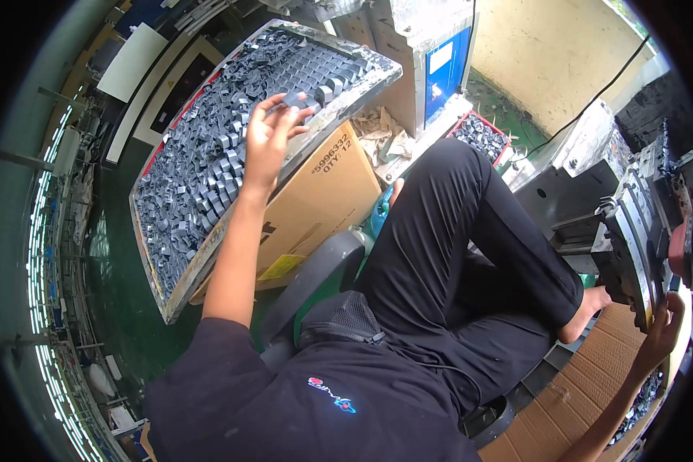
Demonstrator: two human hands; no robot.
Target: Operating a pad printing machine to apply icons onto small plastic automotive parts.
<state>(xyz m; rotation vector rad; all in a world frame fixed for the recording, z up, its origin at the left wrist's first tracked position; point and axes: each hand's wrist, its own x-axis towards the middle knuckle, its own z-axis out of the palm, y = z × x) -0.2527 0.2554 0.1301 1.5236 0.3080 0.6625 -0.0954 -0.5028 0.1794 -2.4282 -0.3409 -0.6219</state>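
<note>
My left hand (271,137) is raised over the near right edge of a tray (385,71) heaped with small grey parts. Between its thumb and fingers is a small grey block (294,101). Rows of similar grey blocks (323,65) stand in the tray's far corner, and loose ones (200,162) fill the rest. At the far right, my right hand (661,333) is curled at the lower end of a dark metal machine part (627,250). What its fingers grip there is hidden.
The tray rests by a cardboard box (327,196). A red bin (481,137) of grey parts stands beyond my knee. Corrugated cardboard (570,400) lies at lower right, beside more dark pieces (635,416). A chair armrest (312,285) is between me and the box.
</note>
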